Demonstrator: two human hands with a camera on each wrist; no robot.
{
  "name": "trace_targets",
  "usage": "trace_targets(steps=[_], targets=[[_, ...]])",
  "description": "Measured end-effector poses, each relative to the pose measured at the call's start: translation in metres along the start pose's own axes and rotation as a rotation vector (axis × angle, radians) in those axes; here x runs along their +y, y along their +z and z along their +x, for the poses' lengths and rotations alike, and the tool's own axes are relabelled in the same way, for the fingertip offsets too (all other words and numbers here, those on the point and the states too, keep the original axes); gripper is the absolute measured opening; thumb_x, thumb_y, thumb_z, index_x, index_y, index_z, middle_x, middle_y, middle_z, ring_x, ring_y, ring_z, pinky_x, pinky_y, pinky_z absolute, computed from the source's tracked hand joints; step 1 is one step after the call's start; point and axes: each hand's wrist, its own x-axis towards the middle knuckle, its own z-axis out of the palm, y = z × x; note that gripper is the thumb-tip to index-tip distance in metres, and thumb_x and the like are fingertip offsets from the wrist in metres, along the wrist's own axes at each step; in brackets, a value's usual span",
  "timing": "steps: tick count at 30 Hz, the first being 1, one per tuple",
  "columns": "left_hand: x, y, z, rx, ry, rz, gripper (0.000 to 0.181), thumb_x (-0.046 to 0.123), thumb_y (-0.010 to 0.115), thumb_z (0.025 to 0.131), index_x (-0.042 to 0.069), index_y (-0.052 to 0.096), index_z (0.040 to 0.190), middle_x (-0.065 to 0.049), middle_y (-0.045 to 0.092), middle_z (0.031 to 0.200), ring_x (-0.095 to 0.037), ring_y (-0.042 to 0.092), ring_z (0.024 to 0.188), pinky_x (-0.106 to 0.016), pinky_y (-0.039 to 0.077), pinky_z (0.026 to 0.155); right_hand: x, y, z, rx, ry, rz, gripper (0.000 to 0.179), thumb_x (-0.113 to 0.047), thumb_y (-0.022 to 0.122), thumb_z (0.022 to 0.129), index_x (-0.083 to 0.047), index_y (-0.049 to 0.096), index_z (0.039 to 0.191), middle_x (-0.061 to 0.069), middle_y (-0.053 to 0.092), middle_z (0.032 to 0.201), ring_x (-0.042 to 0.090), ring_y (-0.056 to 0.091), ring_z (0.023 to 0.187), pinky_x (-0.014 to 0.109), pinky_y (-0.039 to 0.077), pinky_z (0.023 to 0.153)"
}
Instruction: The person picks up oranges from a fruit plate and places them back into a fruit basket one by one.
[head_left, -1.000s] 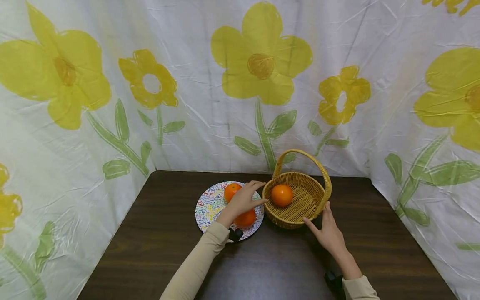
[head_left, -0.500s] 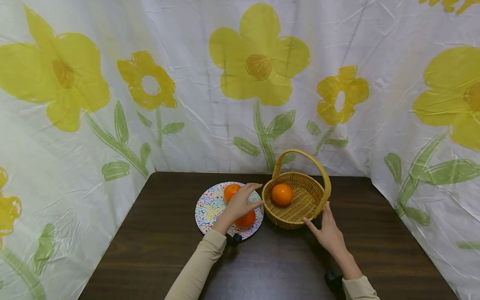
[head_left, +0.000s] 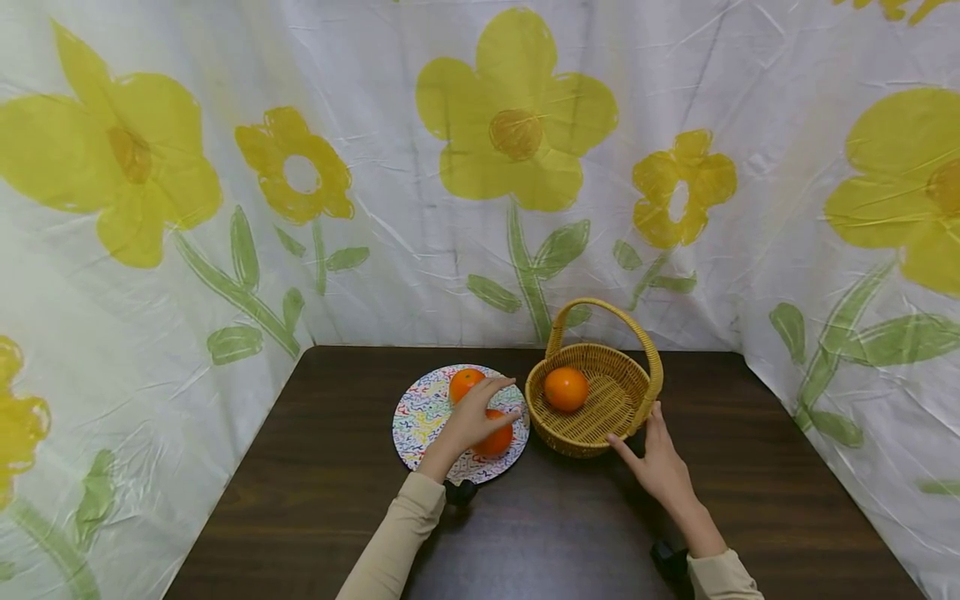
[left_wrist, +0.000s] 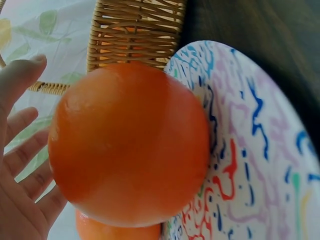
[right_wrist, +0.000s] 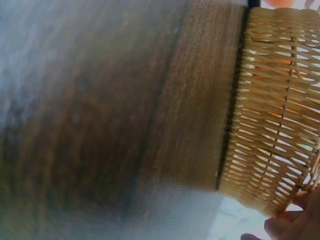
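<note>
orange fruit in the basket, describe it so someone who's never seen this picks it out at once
In the head view, find the dark table, then the wicker basket with the arched handle near the far edge. The orange fruit sits inside, toward the left. It alone is in the basket; the other two orange fruits are on the patterned plate.

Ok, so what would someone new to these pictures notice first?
Probably the big yellow flowers on the white curtain behind the table. Next, one bright orange in the wicker basket and two more oranges on the patterned plate to its left. The left hand is over that plate, and the right hand touches the basket.
</note>
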Motion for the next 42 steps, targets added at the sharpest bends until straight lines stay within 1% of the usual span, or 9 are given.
trace_targets(steps=[6,10,15,21,23,29,32,38,42], targets=[[-0.003,0.002,-0.006,0.010,-0.005,-0.034,0.056,0.034,0.072,0.080,0.017,0.053,0.130,0.000,0.054,0.130,-0.019,0.048,0.121,-0.039,0.041,0.100,0.000,0.000,-0.001,0.006,-0.009,-0.003,0.098,-0.059,0.047,0.088,-0.015,-0.018,0.146,0.016,-0.013,0.153,0.048,0.017,0.134,0.034,0.042,0.051],[-0.005,0.003,-0.010,0.009,-0.022,-0.044,0.056,0.035,0.071,0.080,0.017,0.053,0.130,-0.002,0.053,0.131,-0.020,0.047,0.123,-0.041,0.041,0.099,0.000,0.000,-0.001,0.007,-0.012,-0.002,0.097,-0.059,0.047,0.088,-0.015,-0.018,0.146,0.016,-0.013,0.153,0.048,0.016,0.134,0.036,0.044,0.053],[-0.005,0.002,-0.015,0.002,-0.047,-0.062,0.054,0.035,0.072,0.080,0.024,0.053,0.130,-0.001,0.053,0.131,-0.021,0.047,0.123,-0.043,0.042,0.098,0.001,0.000,-0.001,0.009,-0.015,-0.008,0.097,-0.059,0.047,0.088,-0.014,-0.017,0.146,0.016,-0.013,0.153,0.048,0.015,0.135,0.046,0.047,0.061],[-0.007,0.004,-0.020,-0.006,-0.059,-0.047,0.055,0.036,0.071,0.080,0.021,0.053,0.130,0.001,0.052,0.132,-0.019,0.047,0.123,-0.042,0.043,0.097,0.000,0.000,-0.001,0.010,-0.012,-0.014,0.098,-0.060,0.046,0.088,-0.012,-0.017,0.146,0.017,-0.012,0.153,0.047,0.014,0.135,0.058,0.043,0.077],[-0.008,0.005,-0.022,-0.012,-0.071,-0.041,0.055,0.039,0.070,0.081,0.022,0.053,0.131,0.002,0.052,0.132,-0.019,0.048,0.122,-0.041,0.044,0.096,0.000,0.000,-0.001,0.009,-0.009,-0.013,0.098,-0.060,0.046,0.088,-0.012,-0.017,0.146,0.018,-0.011,0.153,0.047,0.014,0.135,0.060,0.042,0.080],[-0.012,0.008,-0.027,-0.017,-0.084,-0.045,0.055,0.043,0.069,0.081,0.026,0.053,0.130,0.003,0.053,0.131,-0.018,0.050,0.118,-0.041,0.047,0.092,0.000,0.000,-0.001,0.010,-0.005,-0.022,0.099,-0.061,0.046,0.088,-0.012,-0.018,0.146,0.021,-0.008,0.153,0.048,0.015,0.135,0.060,0.042,0.078],[-0.013,0.009,-0.029,-0.021,-0.095,-0.035,0.055,0.046,0.068,0.080,0.028,0.053,0.129,0.003,0.053,0.130,-0.018,0.051,0.116,-0.041,0.048,0.090,0.001,0.000,-0.001,0.007,-0.007,-0.024,0.099,-0.060,0.046,0.088,-0.012,-0.018,0.146,0.020,-0.009,0.153,0.048,0.014,0.135,0.059,0.043,0.076],[-0.013,0.009,-0.033,-0.028,-0.097,-0.022,0.056,0.047,0.069,0.079,0.026,0.055,0.128,0.003,0.054,0.128,-0.017,0.053,0.112,-0.040,0.049,0.087,0.001,0.000,-0.001,0.005,-0.003,-0.020,0.098,-0.061,0.046,0.088,-0.014,-0.019,0.145,0.016,-0.012,0.153,0.047,0.014,0.135,0.056,0.045,0.073],[-0.013,0.009,-0.034,-0.035,-0.101,-0.024,0.057,0.046,0.070,0.078,0.024,0.055,0.128,0.003,0.053,0.129,-0.018,0.053,0.113,-0.041,0.048,0.087,0.001,0.000,-0.001,0.012,-0.001,-0.022,0.098,-0.060,0.047,0.088,-0.014,-0.018,0.146,0.019,-0.009,0.154,0.047,0.015,0.135,0.051,0.047,0.067]])
